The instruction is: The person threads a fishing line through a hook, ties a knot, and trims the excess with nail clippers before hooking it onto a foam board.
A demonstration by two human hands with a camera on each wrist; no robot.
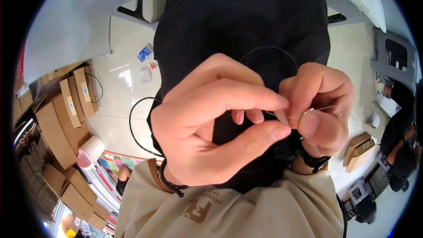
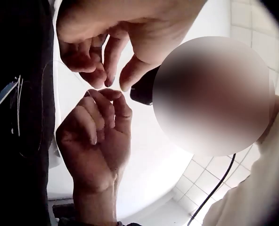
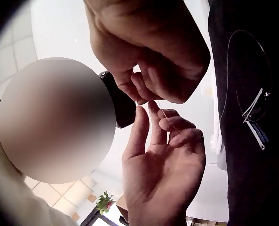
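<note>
Above the black cloth (image 1: 242,22), both hands meet fingertip to fingertip. My right hand (image 1: 324,108) has its fingers folded in and pinches a thin thread between thumb and forefinger, where a small silvery glint shows. From there the thread (image 1: 274,47) bows up in a loose loop over the cloth. My left hand (image 1: 207,123) comes in from the left, thumb and forefinger extended, their tips apart beside the right fingertips. A strand of the thread passes between them. In the right wrist view, the left hand (image 3: 165,169) turns its palm to the camera, below the right hand (image 3: 153,52).
Cardboard boxes (image 1: 66,123) stand at the left. A blue packet (image 1: 143,53) and a clear round container (image 1: 145,75) lie on the floor. A black cable (image 1: 131,121) curves beside the left wrist. Another person (image 1: 396,154) is at the far right, near a grey stool (image 1: 393,57).
</note>
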